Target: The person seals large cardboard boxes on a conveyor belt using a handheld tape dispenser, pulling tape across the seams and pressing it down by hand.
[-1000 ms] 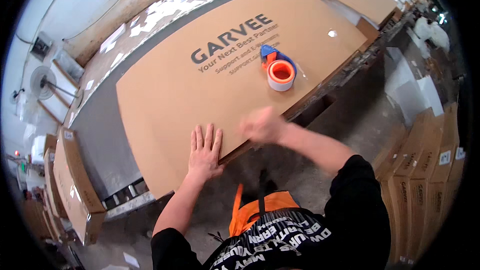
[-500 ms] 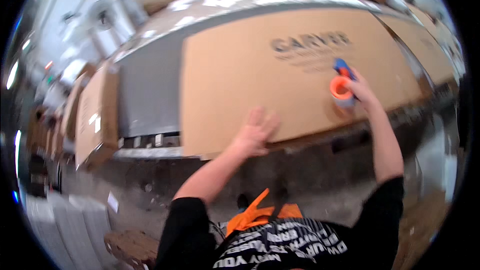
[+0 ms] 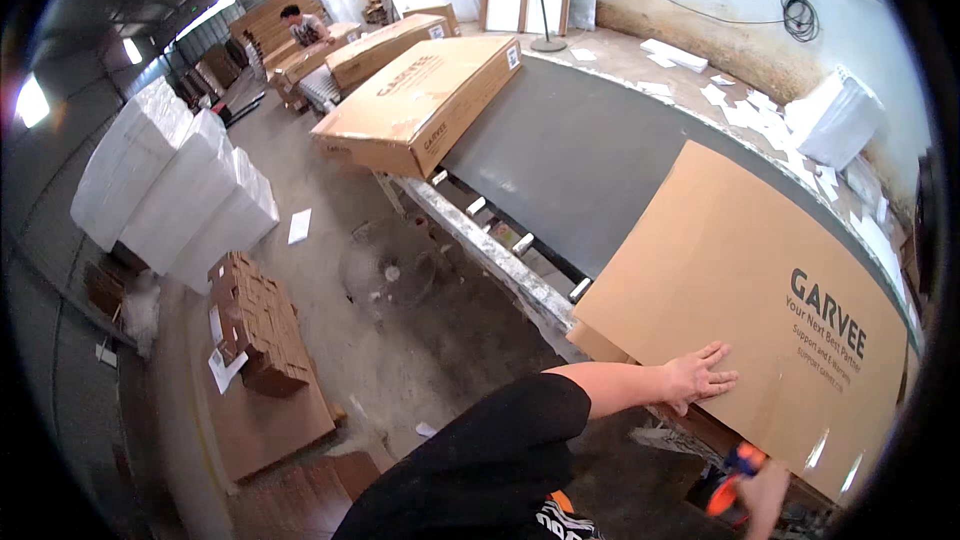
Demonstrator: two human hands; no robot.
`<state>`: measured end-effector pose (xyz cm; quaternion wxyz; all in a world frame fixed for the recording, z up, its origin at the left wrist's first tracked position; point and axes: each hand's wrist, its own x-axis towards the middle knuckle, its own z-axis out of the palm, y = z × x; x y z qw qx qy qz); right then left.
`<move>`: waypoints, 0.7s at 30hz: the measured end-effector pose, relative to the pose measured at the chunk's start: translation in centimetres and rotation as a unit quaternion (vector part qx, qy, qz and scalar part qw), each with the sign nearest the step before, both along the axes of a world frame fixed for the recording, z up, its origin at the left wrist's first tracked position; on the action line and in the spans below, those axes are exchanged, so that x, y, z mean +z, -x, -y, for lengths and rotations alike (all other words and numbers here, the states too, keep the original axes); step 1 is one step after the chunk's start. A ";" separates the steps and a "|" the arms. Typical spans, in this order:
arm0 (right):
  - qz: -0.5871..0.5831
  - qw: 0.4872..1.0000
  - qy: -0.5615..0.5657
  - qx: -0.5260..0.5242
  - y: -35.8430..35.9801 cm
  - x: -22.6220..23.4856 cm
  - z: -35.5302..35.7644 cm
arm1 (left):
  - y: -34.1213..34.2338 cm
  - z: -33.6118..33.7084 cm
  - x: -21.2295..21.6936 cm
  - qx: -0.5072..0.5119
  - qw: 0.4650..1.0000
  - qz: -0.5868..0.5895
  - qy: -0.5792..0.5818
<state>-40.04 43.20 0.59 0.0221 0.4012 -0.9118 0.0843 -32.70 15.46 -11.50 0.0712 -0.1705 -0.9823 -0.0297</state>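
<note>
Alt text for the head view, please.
A person's right grip holds an orange-and-blue tape dispenser beside the near edge of a large brown carton; the left grip rests on its top. Another carton lies farther along the grey conveyor.

Sleeve [image 3: 470, 455]: was plain black, ended near the elbow
Lettering [image 3: 556, 528]: was white, lower centre
Orange cloth [image 3: 561, 500]: showed just above it

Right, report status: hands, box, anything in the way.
Left grip flat on near box, fingers spread. Right grip holding tape dispenser by box's edge. Near box lying on belt. Next box farther along, apart.
</note>
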 end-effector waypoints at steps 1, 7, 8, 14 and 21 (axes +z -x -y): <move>-0.002 0.999 -0.036 -0.020 -1.7 -1.1 -0.5 | -0.1 0.1 0.6 -0.012 1.000 0.014 -0.020; 0.080 0.948 -0.301 -0.069 -6.7 -7.8 9.1 | -4.0 1.1 0.6 0.040 0.999 -0.017 -0.005; 0.051 0.946 -0.316 -0.044 -7.4 -9.4 9.6 | -4.0 3.1 0.2 0.036 0.999 -0.038 -0.002; 0.081 0.987 -0.112 0.085 -9.8 0.9 9.7 | -9.9 8.0 0.1 0.095 0.994 -0.037 -0.038; 0.102 0.986 -0.128 -0.039 -4.3 5.5 28.9 | -11.8 9.2 -0.3 0.132 0.971 -0.081 -0.181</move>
